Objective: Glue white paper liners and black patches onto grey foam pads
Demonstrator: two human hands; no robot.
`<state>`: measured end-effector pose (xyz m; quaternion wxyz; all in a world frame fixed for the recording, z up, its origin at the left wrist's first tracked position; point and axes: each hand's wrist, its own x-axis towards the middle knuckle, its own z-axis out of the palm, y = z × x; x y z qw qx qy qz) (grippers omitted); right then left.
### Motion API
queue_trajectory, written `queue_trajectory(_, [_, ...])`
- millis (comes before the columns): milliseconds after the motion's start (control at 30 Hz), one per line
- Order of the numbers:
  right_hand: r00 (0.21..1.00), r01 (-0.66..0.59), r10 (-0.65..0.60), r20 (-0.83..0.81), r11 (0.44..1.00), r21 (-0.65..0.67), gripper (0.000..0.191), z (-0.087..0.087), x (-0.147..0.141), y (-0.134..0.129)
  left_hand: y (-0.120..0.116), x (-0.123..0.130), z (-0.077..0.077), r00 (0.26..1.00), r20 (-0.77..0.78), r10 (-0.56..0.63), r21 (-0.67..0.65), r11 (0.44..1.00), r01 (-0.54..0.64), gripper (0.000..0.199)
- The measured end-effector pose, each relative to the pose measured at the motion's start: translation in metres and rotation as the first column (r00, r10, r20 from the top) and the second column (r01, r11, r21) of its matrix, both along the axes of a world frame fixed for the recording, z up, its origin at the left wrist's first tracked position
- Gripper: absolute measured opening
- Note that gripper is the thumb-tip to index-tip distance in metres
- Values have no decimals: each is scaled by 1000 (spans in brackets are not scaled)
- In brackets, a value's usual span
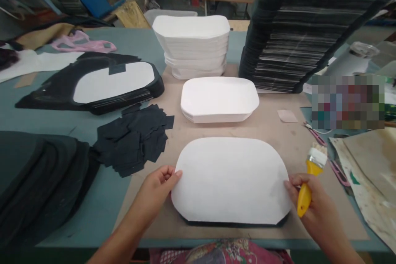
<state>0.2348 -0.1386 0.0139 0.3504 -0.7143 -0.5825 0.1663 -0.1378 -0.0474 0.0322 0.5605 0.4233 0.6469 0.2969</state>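
A white panel with rounded upper corners lies in front of me, a black layer showing under its lower edge. My left hand pinches the panel's left edge between thumb and fingers. At its right edge, my right hand grips the rim with thumb and index finger. That same hand also holds a yellow-handled paintbrush, bristles pointing up and away. Just beyond the panel sits a small stack of white panels. A heap of small black fabric pieces is left of my left hand.
Farther back stand a taller white stack and a high, leaning black stack. Black panels fill the near left. Another white panel lies on black sheets. Pink-handled scissors and a stained cloth are at right.
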Motion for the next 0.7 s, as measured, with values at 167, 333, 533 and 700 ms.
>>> queue_trajectory(167, [988, 155, -149, 49, 977, -148, 19, -21, -11, -21, -21, 7, -21, 940, -324, -108, 72, 988, 138, 37])
queue_trajectory(333, [985, 163, -151, 88, 974, -157, 18, -23, -13, -21, -21, 12, -26, 894, -438, -96, 107, 982, 158, 31])
queue_trajectory(533, [978, 162, -136, 161, 973, -166, 16, -27, -9, -17, -19, 12, -29, 871, -479, -108, 100, 979, 176, 31])
queue_trajectory(700, [977, 139, -107, 184, 975, -173, 13, -29, -9, -15, -18, 13, -31, 830, -539, -140, 81, 973, 217, 31])
